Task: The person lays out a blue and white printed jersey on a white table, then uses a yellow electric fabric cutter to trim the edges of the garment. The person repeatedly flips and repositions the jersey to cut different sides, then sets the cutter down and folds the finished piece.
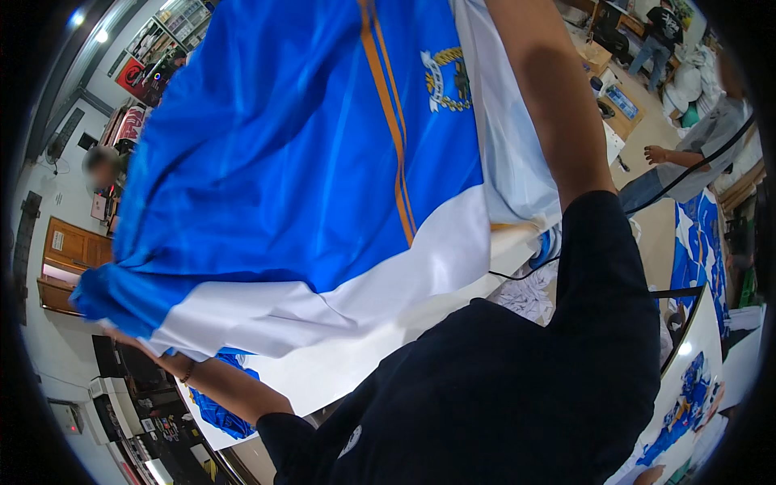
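Observation:
A large shiny blue and white printed cloth [267,170] hangs spread in front of me and fills much of the upper view. Two orange stripes run down it, and a gold and white emblem [447,81] lies near its right side. At the cloth's lower left corner, my left hand [128,338] grips the bunched edge; most of its fingers are hidden behind the folds. My right arm reaches up past the cloth's right side, and its hand is beyond the top of the picture.
Below the cloth is a white table [311,388] with a blue patterned cloth pile [222,412] at its left end. Crumpled white cloth [525,295] and a black cable lie to the right. A person in grey [699,153] stands at right; others are farther off.

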A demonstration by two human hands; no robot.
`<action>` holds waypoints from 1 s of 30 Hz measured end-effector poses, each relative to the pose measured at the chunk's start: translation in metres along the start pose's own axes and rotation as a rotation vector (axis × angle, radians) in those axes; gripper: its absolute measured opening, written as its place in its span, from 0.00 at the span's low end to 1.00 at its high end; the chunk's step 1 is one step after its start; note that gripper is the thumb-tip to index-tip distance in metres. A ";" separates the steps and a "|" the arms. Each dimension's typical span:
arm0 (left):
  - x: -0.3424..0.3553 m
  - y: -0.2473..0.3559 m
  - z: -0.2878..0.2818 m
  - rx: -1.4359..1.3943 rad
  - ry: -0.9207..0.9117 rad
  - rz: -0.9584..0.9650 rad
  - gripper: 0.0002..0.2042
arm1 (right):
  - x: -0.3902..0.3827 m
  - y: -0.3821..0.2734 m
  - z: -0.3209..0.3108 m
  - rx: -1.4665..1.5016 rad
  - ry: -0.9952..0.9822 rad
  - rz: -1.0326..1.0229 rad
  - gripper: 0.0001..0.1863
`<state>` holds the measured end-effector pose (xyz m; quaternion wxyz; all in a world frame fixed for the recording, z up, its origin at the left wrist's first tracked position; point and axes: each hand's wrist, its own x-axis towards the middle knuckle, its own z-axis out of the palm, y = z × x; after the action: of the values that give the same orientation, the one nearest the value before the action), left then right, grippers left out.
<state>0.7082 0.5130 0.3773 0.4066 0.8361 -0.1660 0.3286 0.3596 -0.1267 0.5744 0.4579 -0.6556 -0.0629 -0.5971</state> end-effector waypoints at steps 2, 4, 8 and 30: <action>-0.015 -0.020 0.001 0.142 -0.232 0.031 0.15 | 0.009 -0.020 0.036 -0.058 -0.079 -0.083 0.10; -0.039 -0.001 0.014 0.178 -0.707 0.115 0.14 | 0.001 -0.040 0.074 -0.117 -0.196 -0.152 0.12; -0.113 0.159 0.060 -0.419 -0.983 0.173 0.37 | -0.062 -0.069 0.149 -0.243 -0.539 -0.289 0.21; -0.126 0.065 -0.033 -0.474 0.065 -0.120 0.28 | -0.568 0.065 0.056 -0.525 -1.306 0.609 0.31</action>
<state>0.5673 0.5009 0.3431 0.6155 0.7146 -0.1755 0.2823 0.2828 0.1380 0.0709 0.3013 -0.9510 0.0064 0.0688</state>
